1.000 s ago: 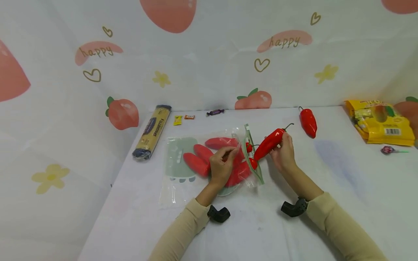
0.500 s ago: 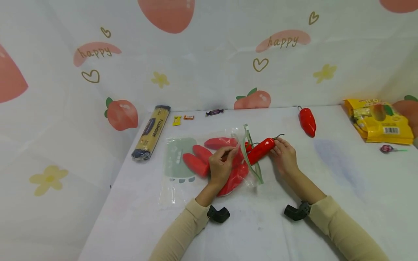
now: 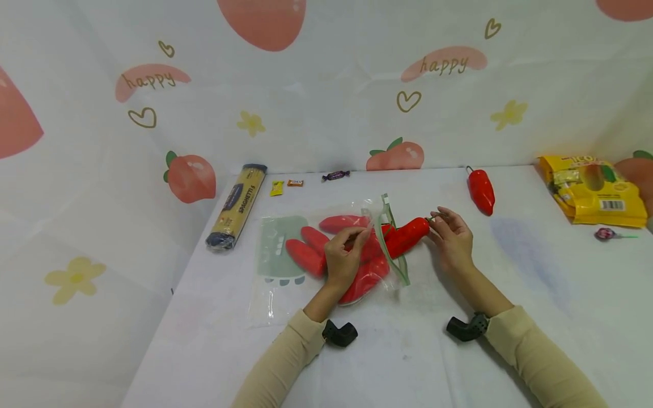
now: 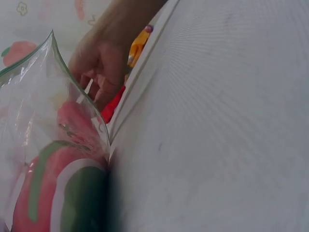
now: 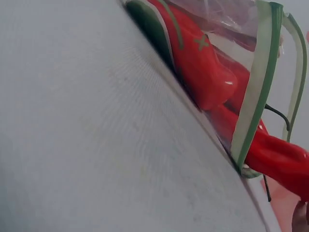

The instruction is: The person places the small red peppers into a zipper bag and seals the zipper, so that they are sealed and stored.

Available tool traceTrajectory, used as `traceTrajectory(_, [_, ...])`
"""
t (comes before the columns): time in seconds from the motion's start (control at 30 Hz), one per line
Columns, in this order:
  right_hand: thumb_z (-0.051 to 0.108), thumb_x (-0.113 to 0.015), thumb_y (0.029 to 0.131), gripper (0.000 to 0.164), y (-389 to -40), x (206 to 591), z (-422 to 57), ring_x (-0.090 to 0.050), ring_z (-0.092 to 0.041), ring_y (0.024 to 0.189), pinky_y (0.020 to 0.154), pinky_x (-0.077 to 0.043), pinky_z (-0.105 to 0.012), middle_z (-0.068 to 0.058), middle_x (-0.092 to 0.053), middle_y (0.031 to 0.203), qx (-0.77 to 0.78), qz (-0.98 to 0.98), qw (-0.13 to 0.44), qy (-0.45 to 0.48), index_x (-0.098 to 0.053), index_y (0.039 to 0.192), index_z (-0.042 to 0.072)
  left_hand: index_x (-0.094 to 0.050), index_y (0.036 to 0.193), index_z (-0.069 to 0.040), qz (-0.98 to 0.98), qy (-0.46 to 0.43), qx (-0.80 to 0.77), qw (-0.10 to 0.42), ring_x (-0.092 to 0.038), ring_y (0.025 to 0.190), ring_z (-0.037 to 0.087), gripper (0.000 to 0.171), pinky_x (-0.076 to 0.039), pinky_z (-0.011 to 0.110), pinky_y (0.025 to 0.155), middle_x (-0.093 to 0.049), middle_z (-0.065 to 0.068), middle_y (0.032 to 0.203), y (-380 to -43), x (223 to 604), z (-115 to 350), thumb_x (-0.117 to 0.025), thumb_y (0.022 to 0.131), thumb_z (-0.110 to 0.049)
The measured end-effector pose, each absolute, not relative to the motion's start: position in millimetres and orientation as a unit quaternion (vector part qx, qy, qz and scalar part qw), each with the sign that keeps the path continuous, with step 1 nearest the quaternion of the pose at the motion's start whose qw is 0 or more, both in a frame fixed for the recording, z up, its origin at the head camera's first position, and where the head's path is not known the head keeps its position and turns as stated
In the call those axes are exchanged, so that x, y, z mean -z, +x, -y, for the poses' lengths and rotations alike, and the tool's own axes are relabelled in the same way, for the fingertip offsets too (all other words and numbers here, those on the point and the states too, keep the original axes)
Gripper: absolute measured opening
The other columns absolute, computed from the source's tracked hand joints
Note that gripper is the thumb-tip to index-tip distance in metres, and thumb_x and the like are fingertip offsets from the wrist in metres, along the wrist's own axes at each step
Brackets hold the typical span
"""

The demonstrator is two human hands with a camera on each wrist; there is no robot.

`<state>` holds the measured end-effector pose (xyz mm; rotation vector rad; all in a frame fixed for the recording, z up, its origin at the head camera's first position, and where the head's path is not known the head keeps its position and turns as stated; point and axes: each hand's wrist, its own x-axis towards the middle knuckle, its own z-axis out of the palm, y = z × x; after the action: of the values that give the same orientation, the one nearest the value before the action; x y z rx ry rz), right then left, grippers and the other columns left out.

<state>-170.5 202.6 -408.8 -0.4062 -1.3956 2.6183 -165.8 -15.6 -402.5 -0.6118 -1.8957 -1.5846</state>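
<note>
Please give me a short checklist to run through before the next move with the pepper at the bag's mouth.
1. Bag mouth open: ok, its green-edged sides stand apart.
2. Left hand steadying the bag: ok, pinching it near the opening.
3. Pepper fully inside: not ok, its stem end sticks out.
4. Right hand gripping firmly: cannot tell, though it is at the stem end.
5. Loose pepper out of the way: ok, lying apart.

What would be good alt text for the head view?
A person's left grip pinches a clear zip bag of red peppers while the right grip touches the stem end of another pepper, partly in the bag's mouth. Elsewhere lie spaghetti, candies, a loose pepper and a yellow packet.
</note>
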Motion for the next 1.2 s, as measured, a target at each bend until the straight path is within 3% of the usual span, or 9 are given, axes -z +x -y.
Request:
traceTrajectory(0.17, [0.019,-0.056,0.09,0.031,-169.8,410.8,-204.9,-0.066,-0.011,0.092,0.079,-0.054,-0.022,0.001,-0.065,0.103,-0.885,0.442,0.074,-0.128,-0.058,0.119,0.009,-0.065,0.09,0.007,0.715,-0.224,0.595,0.289,-0.068,0.076,0.026,0.01,-0.057,0.028,0.074,-0.069,0.019,0.086,-164.9,400.3,16.1,-0.065,0.081,0.002])
traceTrajectory(0.47, [0.008,-0.061,0.086,0.017,-168.0,415.6,-199.2,-0.069,-0.008,0.075,0.074,-0.054,-0.019,0.003,-0.072,0.083,-0.855,0.498,0.064,-0.129,-0.071,0.099,0.01,-0.065,0.089,0.008,0.711,-0.232,0.589,0.306,-0.067,0.075,0.027,0.01,-0.057,0.029,0.073,-0.069,0.02,0.085,-164.3,398.2,16.5,-0.065,0.08,0.003])
traceTrajectory(0.7, [0.022,-0.06,0.088,0.039,-168.1,425.3,-187.5,-0.066,0.002,0.079,0.076,-0.052,-0.012,0.017,-0.069,0.082,-0.738,0.667,0.005,-0.1,-0.058,0.12,0.0,-0.066,0.091,0.007,0.711,-0.238,0.581,0.316,-0.068,0.077,0.025,0.012,-0.057,0.026,0.073,-0.07,0.019,0.087,-175.8,414.6,15.2,-0.065,0.081,0.0])
traceTrajectory(0.9, [0.03,-0.06,0.088,0.045,-169.3,429.4,-185.9,-0.061,0.009,0.088,0.081,-0.048,-0.01,0.026,-0.065,0.088,-0.67,0.737,0.026,-0.086,-0.057,0.121,-0.001,-0.066,0.094,0.004,0.713,-0.239,0.578,0.318,-0.069,0.081,0.02,0.018,-0.056,0.024,0.076,-0.07,0.016,0.09,-181.5,424.6,16.6,-0.064,0.085,-0.012])
traceTrajectory(1.07, [0.033,-0.061,0.087,0.046,-172.6,429.0,-191.6,-0.059,0.009,0.092,0.081,-0.047,-0.007,0.024,-0.065,0.094,-0.672,0.732,0.045,-0.105,-0.058,0.122,0.003,-0.066,0.095,0.003,0.714,-0.239,0.579,0.313,-0.069,0.083,0.02,0.02,-0.056,0.024,0.077,-0.071,0.014,0.091,-181.2,424.6,17.0,-0.063,0.086,-0.016])
traceTrajectory(1.2, [0.02,-0.06,0.087,0.039,-183.7,423.3,-213.8,-0.063,0.001,0.093,0.081,-0.049,-0.011,0.015,-0.069,0.097,-0.758,0.643,0.09,-0.069,-0.057,0.122,0.002,-0.066,0.095,0.002,0.715,-0.237,0.58,0.312,-0.069,0.083,0.02,0.02,-0.056,0.023,0.076,-0.071,0.015,0.091,-180.1,424.0,17.0,-0.063,0.086,-0.016])
